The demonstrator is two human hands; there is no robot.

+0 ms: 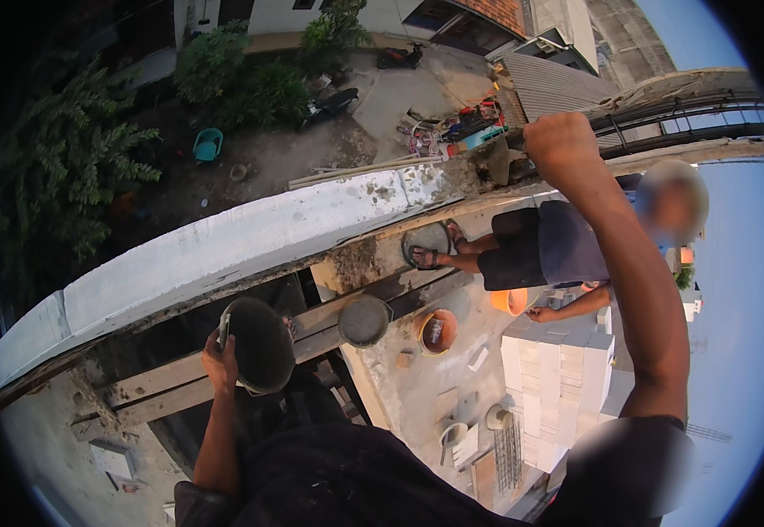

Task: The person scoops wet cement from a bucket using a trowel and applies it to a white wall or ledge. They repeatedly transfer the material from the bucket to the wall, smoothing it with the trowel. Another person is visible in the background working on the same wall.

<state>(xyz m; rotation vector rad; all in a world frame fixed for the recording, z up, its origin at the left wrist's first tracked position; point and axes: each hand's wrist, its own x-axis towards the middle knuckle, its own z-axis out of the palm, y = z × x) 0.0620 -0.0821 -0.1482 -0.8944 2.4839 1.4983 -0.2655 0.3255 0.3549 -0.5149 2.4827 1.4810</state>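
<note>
My left hand (219, 358) is closed on the rim of a dark bucket (263, 347), which is tilted so that its dark inside shows. Raised at the upper right, my right hand (562, 149) is a fist around the handle of a trowel (494, 162). The trowel's mortar-smeared blade is at the end of the white block wall (250, 228), beside grey mortar (457, 180). Most of the handle is hidden by my fingers. Past the blade, a concrete form with dark reinforcing bars (689, 119) continues the wall line.
Wooden planks (312, 325) span a dark opening below me. A mortar bucket (364, 321) and an orange bucket (436, 332) stand nearby. A co-worker in dark shorts (514, 250) stands at the right, a hand near another orange bucket (509, 301). White blocks (558, 378) are stacked below. Beyond the wall lies a lower yard (408, 97).
</note>
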